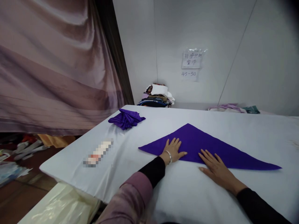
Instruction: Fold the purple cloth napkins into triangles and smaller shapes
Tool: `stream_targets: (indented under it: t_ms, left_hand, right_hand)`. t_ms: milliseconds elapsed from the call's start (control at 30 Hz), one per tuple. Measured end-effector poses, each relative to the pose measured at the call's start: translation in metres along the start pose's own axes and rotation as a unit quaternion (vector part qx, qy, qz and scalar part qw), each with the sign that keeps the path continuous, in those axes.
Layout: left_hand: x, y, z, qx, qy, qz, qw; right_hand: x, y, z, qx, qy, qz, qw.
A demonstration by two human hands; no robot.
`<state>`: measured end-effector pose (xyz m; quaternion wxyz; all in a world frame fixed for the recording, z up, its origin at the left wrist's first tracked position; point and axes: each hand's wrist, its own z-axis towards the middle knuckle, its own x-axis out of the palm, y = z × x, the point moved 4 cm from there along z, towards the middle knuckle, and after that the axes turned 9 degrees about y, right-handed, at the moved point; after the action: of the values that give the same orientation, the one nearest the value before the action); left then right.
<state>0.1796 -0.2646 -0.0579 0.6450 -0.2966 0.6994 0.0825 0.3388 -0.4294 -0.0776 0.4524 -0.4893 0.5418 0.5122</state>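
A purple cloth napkin point(201, 140) lies flat on the white-covered table point(163, 189), folded into a wide triangle. Its peak points away from me and its long edge runs along the near side. My left hand point(172, 151), with a silver bracelet at the wrist, rests on the left part of the cloth with its fingers spread. My right hand point(216, 169) lies over the near edge right of the middle, fingers stretched out on the fabric and thumb on the table. Neither hand grips anything.
A crumpled purple cloth point(126, 119) sits at the table's far left. Nearer on the left lies a blurred-out object point(98, 154). Behind the table are a stack of folded clothes point(156, 95) and a wall sign point(191, 59). A pink curtain point(56, 62) hangs at left.
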Motion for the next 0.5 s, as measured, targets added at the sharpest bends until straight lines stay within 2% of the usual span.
stream_targets:
  t_ms: [167,300,400,500]
  left_hand:
    - [-0.021,0.093,-0.049,-0.159,-0.029,-0.002,0.987]
    - [-0.044,0.163,-0.102,-0.295,-0.077,-0.007,0.952]
    - [-0.061,0.187,-0.137,-0.351,-0.131,-0.018,0.927]
    - [-0.067,0.186,-0.155,-0.339,-0.168,-0.045,0.925]
  right_hand:
    - [-0.004,0.002,-0.001,-0.005,-0.008,0.017,1.000]
    - [-0.003,0.002,-0.001,-0.001,-0.009,0.012,1.000]
    - [0.000,0.000,-0.001,0.000,-0.014,0.010,1.000]
    - [0.004,-0.003,-0.001,-0.002,-0.022,0.007,1.000]
